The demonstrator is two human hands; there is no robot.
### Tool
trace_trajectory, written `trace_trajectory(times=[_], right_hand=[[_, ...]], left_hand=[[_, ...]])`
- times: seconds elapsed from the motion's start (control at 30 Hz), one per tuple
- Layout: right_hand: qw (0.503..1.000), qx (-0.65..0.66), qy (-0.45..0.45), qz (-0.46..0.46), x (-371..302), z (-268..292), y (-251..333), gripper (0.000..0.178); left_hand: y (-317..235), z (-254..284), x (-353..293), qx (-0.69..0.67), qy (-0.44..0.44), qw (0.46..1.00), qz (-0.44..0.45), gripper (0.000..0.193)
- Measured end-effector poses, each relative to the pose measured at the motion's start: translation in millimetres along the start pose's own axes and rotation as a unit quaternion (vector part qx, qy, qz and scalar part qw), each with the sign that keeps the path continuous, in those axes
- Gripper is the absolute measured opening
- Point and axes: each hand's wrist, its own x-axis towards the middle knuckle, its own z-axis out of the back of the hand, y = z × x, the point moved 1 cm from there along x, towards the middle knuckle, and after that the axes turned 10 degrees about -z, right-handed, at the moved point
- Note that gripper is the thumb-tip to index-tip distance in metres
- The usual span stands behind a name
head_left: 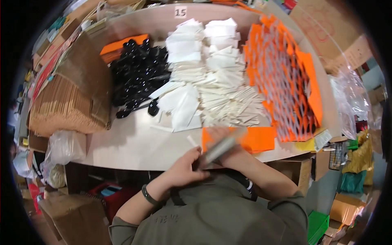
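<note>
My left hand is at the table's near edge, its thumb and fingers closed round the dark lower end of a long pale strip, blurred by motion. Beside it, my right hand reaches over the orange card piece; its fingers are smeared and partly hidden behind the strip. Just beyond lie loose white paper packets and a heap of thin whitish sticks or packets. Black plastic spoons are piled to the left of them.
Stacked white packets stand at the back. On the right is a row of orange card sleeves with dark contents. A thick stack of brown cardboard occupies the left side. Clear plastic bags hang at the right edge.
</note>
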Motion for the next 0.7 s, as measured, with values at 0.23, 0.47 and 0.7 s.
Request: trace_trajectory(times=[0.23,0.47,0.7], right_hand=[[0.962,0.016,0.081,-0.26,24,0,19,0.035],[0.936,0.116,0.058,-0.328,25,-12,18,0.022],[0.972,0.137,0.12,-0.146,41,1,30,0.02]], left_hand=[[17,51,7,0.153,-0.18,0.957,0.168,0.045],[9,69,-51,0.38,-0.031,0.921,0.077,0.08],[0,74,-18,0.392,0.051,0.919,-0.002,0.085]])
